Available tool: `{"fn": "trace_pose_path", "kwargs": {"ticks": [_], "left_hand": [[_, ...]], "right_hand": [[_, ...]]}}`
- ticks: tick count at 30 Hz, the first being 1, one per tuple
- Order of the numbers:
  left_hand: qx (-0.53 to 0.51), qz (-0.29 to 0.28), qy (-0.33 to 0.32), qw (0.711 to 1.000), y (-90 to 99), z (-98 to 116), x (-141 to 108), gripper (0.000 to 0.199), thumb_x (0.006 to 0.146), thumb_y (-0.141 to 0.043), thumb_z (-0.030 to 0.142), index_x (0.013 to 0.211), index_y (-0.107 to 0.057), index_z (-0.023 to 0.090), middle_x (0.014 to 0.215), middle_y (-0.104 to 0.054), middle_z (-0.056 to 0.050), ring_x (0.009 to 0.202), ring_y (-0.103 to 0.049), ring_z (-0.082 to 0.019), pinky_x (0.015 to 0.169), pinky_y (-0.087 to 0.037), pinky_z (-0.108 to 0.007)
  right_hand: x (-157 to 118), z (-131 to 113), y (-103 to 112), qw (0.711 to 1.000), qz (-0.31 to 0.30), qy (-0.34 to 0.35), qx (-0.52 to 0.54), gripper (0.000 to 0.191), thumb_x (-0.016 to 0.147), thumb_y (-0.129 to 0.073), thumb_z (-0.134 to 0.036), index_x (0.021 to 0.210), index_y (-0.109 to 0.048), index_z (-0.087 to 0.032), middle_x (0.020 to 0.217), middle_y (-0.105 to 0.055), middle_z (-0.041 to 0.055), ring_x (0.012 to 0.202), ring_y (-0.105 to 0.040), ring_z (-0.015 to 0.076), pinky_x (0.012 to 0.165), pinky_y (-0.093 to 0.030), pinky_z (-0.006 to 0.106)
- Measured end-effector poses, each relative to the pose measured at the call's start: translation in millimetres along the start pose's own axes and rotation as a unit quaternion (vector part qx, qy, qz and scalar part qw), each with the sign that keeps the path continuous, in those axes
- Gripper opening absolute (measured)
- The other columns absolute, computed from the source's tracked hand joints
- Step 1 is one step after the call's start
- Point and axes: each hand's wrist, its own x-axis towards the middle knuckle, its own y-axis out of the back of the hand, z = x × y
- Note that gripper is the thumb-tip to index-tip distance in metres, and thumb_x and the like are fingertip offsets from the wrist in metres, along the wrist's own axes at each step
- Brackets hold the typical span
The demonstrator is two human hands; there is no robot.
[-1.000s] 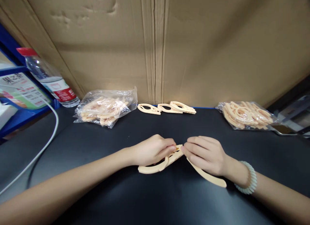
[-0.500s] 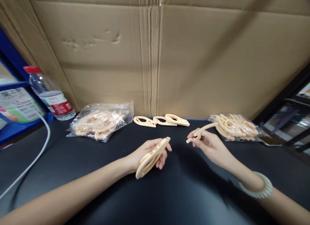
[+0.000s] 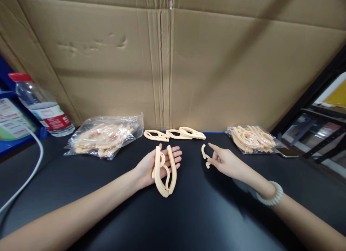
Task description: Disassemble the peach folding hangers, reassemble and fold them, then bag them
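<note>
My left hand [image 3: 144, 170] is palm up with its fingers stretched out, bearing a folded beige plastic hanger [image 3: 159, 182]. Two curved arms of that hanger point away from me, with thinner curved parts between them. To the right, my right hand [image 3: 225, 162] pinches a curved beige hanger piece [image 3: 204, 152] between thumb and fingers, its index finger extended. Part of this piece is hidden behind the fingers. Beyond both hands, several folded hangers [image 3: 156, 135] lie in a row along the table's back edge.
A clear bag of beige hanger parts [image 3: 104, 137] lies at the back left, and another bag [image 3: 252, 139] at the back right. A water bottle [image 3: 44, 107] with a red cap stands far left by a white cable [image 3: 40, 153]. Cardboard [image 3: 108, 63] walls the black table's back.
My left hand has turned palm up, and the hanger now shows its broad side. My right hand has turned its piece, so the long arm no longer shows. The view has shifted slightly right.
</note>
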Motion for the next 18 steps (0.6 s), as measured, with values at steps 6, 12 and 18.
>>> {"fn": "trace_pose_path", "kwargs": {"ticks": [6,12,18], "left_hand": [[0.025,-0.022,-0.014,0.999,-4.9,0,-5,0.077,0.093,-0.022,0.065,0.113,-0.062,0.002,0.102,-0.07,-0.019,0.088,-0.066,-0.025,0.09,-0.049,-0.038],[0.093,-0.06,-0.034,0.993,-4.0,-4,-8,0.046,0.099,-0.036,0.041,0.117,-0.06,0.006,0.101,-0.071,-0.014,0.085,-0.068,-0.021,0.086,-0.049,-0.035],[0.198,-0.129,-0.104,0.966,-0.4,-17,-11,0.04,0.088,-0.058,0.019,0.126,-0.051,0.014,0.11,-0.067,-0.012,0.1,-0.064,-0.025,0.087,-0.05,-0.038]], "right_hand": [[-28,-56,-15,0.945,0.07,0.297,-0.115,0.033,0.095,-0.042,-0.02,0.127,-0.052,-0.018,0.114,-0.063,0.011,0.104,-0.055,0.0239,0.088,-0.045,0.041],[-40,-78,-40,0.909,0.005,0.395,-0.13,0.025,0.094,-0.052,-0.032,0.114,-0.057,-0.017,0.125,-0.059,0.0084,0.123,-0.043,0.0235,0.1,-0.038,0.04],[-38,-66,-44,0.887,0.099,0.422,-0.162,0.016,0.095,-0.048,-0.019,0.088,-0.061,-0.019,0.106,-0.063,0.0069,0.115,-0.049,0.0223,0.094,-0.038,0.037]]}}
